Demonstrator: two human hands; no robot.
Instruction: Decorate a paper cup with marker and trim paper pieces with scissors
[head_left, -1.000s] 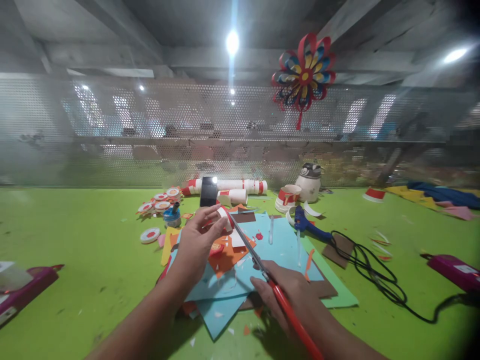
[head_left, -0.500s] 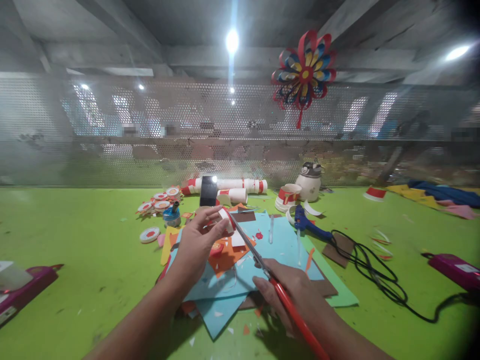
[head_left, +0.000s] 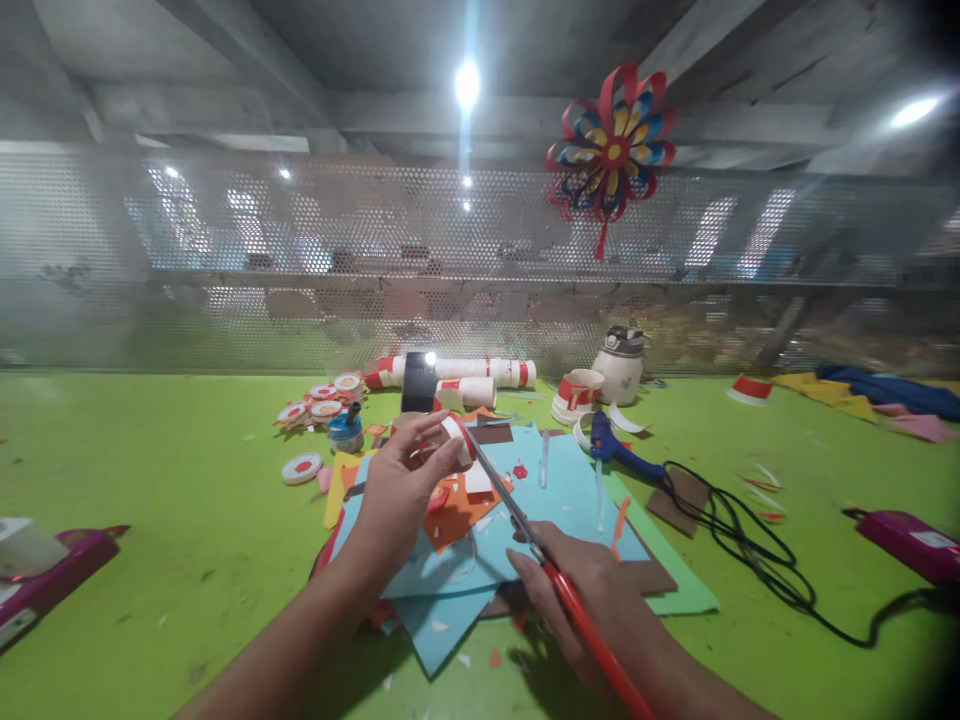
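My left hand (head_left: pixel 405 480) is closed on a small white paper cup piece with a red rim (head_left: pixel 459 440), held tilted above the craft sheets. In my right hand (head_left: pixel 574 575) are long scissors (head_left: pixel 517 515) with red handles, their blades touching the red edge of the cup piece. How far the blades are apart I cannot make out. Beneath both hands lie light blue sheets (head_left: pixel 577 490) and an orange sheet (head_left: pixel 465 515) strewn with paper scraps.
A blue glue gun (head_left: pixel 619 447) with a black cord (head_left: pixel 757 545) lies to the right. Behind stand a phone (head_left: pixel 418 382), white-and-red tubes (head_left: pixel 457 372), a cup (head_left: pixel 577 393) and a white jar (head_left: pixel 619 368). Purple power strips (head_left: pixel 71 570) sit at both sides. White-red discs (head_left: pixel 302 468) are at left.
Both hands hold nearly the same place. The cup piece and scissor blades have shifted very slightly, and the whole view has moved a little.
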